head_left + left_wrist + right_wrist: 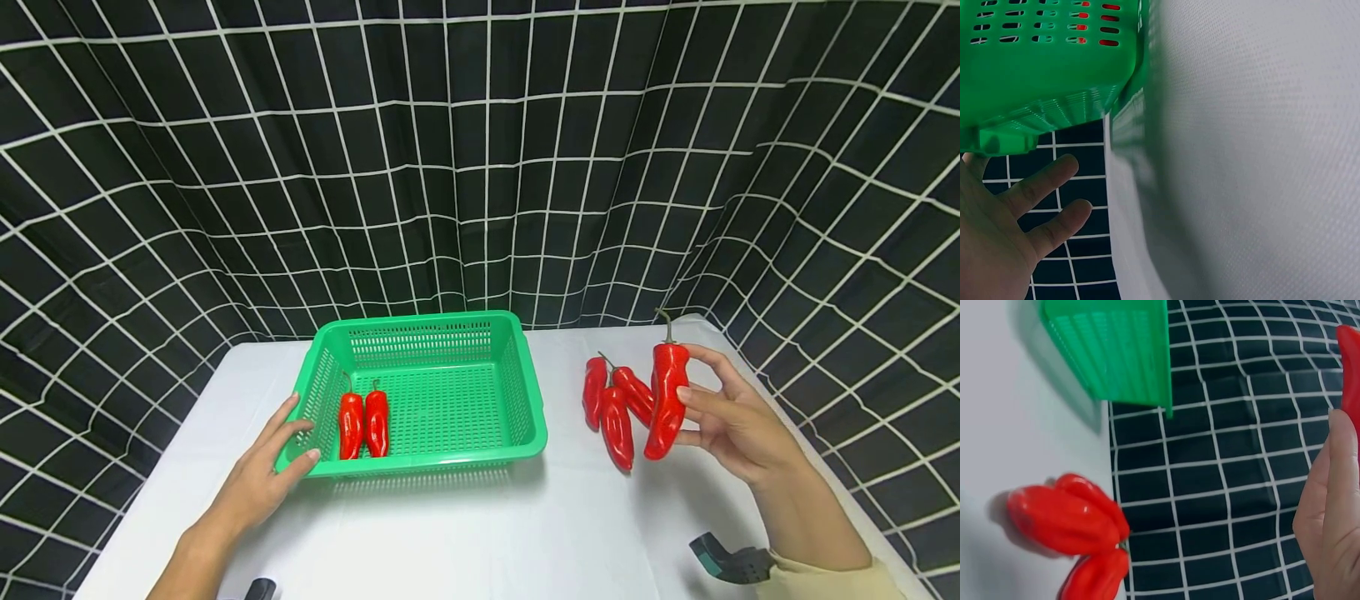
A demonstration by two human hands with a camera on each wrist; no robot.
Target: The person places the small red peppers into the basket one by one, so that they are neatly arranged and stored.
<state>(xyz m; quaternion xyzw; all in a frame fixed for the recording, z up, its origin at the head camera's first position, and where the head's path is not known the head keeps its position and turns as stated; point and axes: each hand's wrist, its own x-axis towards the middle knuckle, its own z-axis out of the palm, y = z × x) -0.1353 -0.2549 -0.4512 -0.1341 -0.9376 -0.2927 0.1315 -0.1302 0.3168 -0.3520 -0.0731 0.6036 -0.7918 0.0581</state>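
My right hand [738, 421] holds a long red pepper [666, 400] upright, stem up, pinched between thumb and fingers; in the right wrist view this pepper [1350, 375] shows at the right edge. Beside it three more red peppers [617, 429] lie bunched on the white table. My left hand [258, 475] rests at the left rim of a green plastic basket [420, 460], some fingers over the rim. In the left wrist view, two fingers [1063, 228] stretch out spread below the rim. Two red peppers [350, 427] lie side by side inside the basket, at its left.
A white cloth covers the table [465, 533]. Behind it and at both sides hangs a black curtain [465, 167] with a white grid. A dark strap-like device [731, 560] is by the right wrist, and another dark piece [260, 589] shows near the left forearm.
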